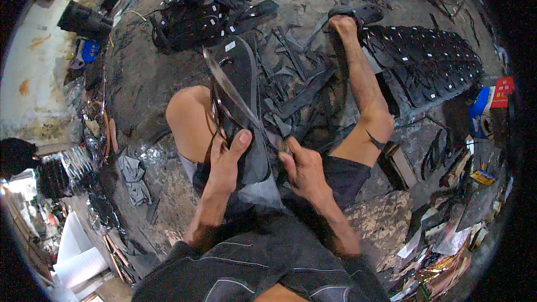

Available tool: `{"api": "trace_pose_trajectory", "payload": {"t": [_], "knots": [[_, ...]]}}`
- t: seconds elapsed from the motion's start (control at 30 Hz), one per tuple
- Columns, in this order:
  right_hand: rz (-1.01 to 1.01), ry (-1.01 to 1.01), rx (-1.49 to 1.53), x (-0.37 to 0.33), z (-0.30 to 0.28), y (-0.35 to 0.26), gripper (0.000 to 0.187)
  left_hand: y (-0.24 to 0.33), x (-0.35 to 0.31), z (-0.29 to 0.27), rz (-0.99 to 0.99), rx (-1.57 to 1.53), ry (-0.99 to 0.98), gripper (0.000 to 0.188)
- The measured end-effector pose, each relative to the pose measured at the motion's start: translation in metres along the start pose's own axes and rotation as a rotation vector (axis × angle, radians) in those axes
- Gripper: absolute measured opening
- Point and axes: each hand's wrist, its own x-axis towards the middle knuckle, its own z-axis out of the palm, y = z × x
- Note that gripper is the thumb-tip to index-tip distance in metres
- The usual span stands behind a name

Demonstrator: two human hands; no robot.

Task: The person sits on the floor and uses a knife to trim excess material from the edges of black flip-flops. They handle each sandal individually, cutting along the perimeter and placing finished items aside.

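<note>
My left hand (226, 162) is closed around the near left part of a dark flip-flop (241, 72), its thumb lying on the footbed. The flip-flop points away from me, with a small white label near its far end. My right hand (307, 170) is closed, at the right edge of the sole. From it a long, narrow, grey blade (226, 85) slants up and left across the flip-flop; it looks like a knife, its handle mostly hidden by my fingers. Grey rubber offcuts (302, 98) lie just beyond my right hand.
A pile of black flip-flops (193, 22) lies at the far left. Rows of labelled black flip-flops (425, 64) sit at the right, beyond my bent leg. A blue and red box (486, 106) stands at the right edge. Crumpled grey cloth (133, 179) lies on the left floor.
</note>
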Motion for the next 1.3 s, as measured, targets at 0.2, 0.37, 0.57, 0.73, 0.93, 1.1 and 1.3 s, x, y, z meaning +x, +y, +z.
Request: {"api": "trace_pose_trajectory", "payload": {"t": [0.2,0.37,0.57,0.73,0.93,1.1,1.3], "knots": [[-0.093,0.318,0.003,0.159,0.009,0.02,0.025,-0.022,-0.011,-0.023,-0.091,0.118,0.03,0.069],[0.297,0.2,0.815,0.147,-0.026,-0.015,0.041,-0.024,0.007,-0.004,0.158,0.423,-0.117,0.084],[0.106,0.253,0.497,0.075,-0.039,-0.047,0.03,0.033,0.022,0.022,0.156,-0.17,-0.139,0.062],[0.026,0.234,0.437,0.005,-0.057,-0.064,0.033,0.063,0.015,-0.002,0.11,0.021,-0.163,0.039],[0.213,-0.171,0.127,-0.157,-0.049,-0.028,0.014,0.054,-0.009,-0.019,0.119,0.1,-0.091,0.037],[0.231,-0.173,0.039,-0.148,-0.044,-0.013,0.011,0.045,-0.011,-0.021,0.018,0.067,-0.102,0.04],[0.096,-0.237,-0.006,0.004,-0.05,-0.028,0.026,0.062,-0.001,-0.013,0.008,0.254,-0.21,0.041]]}}
